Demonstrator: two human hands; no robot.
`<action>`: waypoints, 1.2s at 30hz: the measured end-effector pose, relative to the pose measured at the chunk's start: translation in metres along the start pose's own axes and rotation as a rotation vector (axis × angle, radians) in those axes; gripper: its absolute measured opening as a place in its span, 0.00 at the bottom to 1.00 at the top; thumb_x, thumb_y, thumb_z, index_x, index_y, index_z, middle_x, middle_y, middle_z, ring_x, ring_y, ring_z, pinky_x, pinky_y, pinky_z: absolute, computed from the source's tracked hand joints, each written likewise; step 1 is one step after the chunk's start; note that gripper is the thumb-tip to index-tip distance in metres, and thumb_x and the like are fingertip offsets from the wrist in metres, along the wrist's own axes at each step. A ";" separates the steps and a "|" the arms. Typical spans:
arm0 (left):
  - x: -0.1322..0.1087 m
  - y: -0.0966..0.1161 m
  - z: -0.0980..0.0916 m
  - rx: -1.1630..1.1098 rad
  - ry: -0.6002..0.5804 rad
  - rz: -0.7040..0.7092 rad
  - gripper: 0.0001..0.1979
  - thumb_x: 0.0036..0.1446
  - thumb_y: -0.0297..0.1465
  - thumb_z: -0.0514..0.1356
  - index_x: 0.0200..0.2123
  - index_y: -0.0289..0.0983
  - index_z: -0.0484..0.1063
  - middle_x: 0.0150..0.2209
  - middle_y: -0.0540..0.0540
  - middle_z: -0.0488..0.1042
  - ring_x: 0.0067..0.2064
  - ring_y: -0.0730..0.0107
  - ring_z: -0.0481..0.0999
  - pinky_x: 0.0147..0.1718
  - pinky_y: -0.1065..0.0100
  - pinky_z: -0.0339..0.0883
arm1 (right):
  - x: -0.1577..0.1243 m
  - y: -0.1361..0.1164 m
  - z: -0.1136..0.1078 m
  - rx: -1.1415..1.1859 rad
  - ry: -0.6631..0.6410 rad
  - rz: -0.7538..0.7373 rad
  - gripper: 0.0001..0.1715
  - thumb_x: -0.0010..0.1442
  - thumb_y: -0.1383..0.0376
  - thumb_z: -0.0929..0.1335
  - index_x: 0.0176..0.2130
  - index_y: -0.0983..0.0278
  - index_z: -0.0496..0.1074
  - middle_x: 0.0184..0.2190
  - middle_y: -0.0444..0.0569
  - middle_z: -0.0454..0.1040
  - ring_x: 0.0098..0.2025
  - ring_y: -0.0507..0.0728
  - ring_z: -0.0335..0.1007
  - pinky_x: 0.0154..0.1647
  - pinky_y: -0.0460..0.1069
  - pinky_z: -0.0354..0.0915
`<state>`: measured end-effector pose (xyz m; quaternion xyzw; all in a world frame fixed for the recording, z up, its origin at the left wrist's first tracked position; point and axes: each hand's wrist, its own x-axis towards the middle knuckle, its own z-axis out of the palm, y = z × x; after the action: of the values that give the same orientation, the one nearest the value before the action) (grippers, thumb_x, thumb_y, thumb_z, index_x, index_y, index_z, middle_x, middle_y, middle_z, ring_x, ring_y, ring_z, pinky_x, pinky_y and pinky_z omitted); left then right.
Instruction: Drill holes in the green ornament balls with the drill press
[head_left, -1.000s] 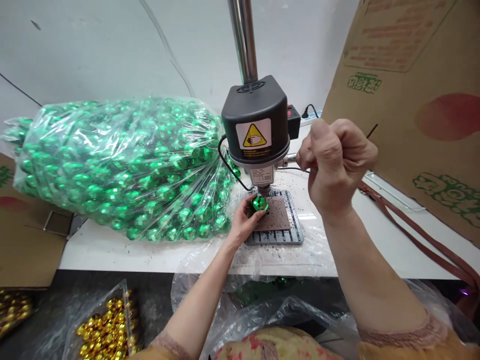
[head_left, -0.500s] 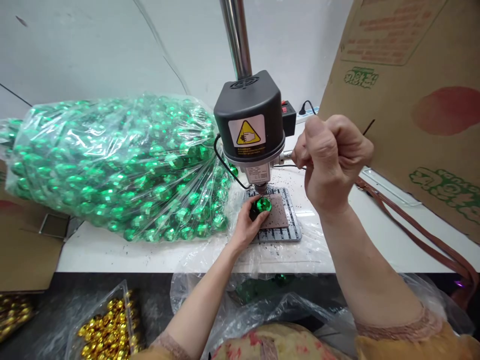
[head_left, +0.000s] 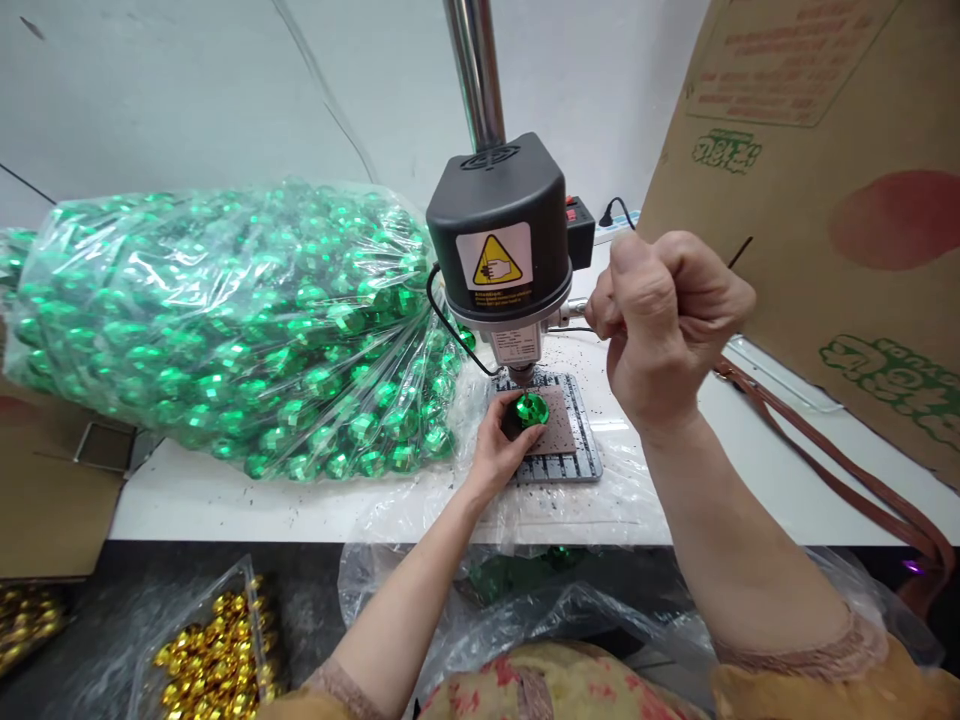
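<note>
Noted on white bench [head_left: 285, 512]: metallic green facets on ball [head_left: 533, 408], near left edge of brown pad [head_left: 559, 428]; black on machine head [head_left: 491, 195], yellow triangle [head_left: 493, 264] on label [head_left: 523, 246]. Found toward left edge: green balls [head_left: 330, 385] in clear bag [head_left: 112, 290]; toward right edge: brown box [head_left: 787, 270], red disc [head_left: 900, 222].

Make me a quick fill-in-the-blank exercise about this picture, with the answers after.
1. The left hand holds a faceted ball coloured ____.
2. The right hand is curled into a ____ at the metal handle.
3. The warning sticker on the black motor housing shows a ____ triangle.
4. The loose balls at the bottom left are coloured ____.

Missing words: green; fist; yellow; gold.
</note>
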<state>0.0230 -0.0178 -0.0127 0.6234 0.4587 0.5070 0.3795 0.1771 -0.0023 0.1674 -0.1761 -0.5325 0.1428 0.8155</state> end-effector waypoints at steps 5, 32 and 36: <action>-0.001 -0.002 0.000 -0.015 -0.007 -0.005 0.28 0.55 0.43 0.72 0.54 0.39 0.69 0.52 0.42 0.76 0.53 0.57 0.77 0.56 0.57 0.70 | -0.011 0.008 -0.002 -0.064 0.040 -0.083 0.31 0.66 0.60 0.68 0.21 0.61 0.46 0.15 0.39 0.47 0.17 0.47 0.46 0.20 0.51 0.45; -0.002 -0.001 0.002 0.003 0.001 0.045 0.27 0.56 0.44 0.71 0.54 0.40 0.70 0.51 0.41 0.77 0.53 0.57 0.78 0.54 0.57 0.72 | -0.036 0.020 -0.008 -0.026 0.102 -0.212 0.31 0.62 0.67 0.68 0.20 0.63 0.44 0.15 0.38 0.46 0.15 0.45 0.42 0.17 0.49 0.44; -0.001 -0.001 0.002 0.006 0.007 0.046 0.27 0.55 0.44 0.71 0.53 0.39 0.70 0.51 0.42 0.77 0.52 0.57 0.77 0.54 0.57 0.72 | -0.038 0.023 -0.011 0.014 0.082 -0.238 0.30 0.62 0.68 0.68 0.21 0.63 0.44 0.16 0.38 0.46 0.16 0.44 0.42 0.17 0.48 0.44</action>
<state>0.0246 -0.0188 -0.0140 0.6331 0.4470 0.5162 0.3645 0.1710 0.0010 0.1228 -0.1113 -0.5150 0.0414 0.8489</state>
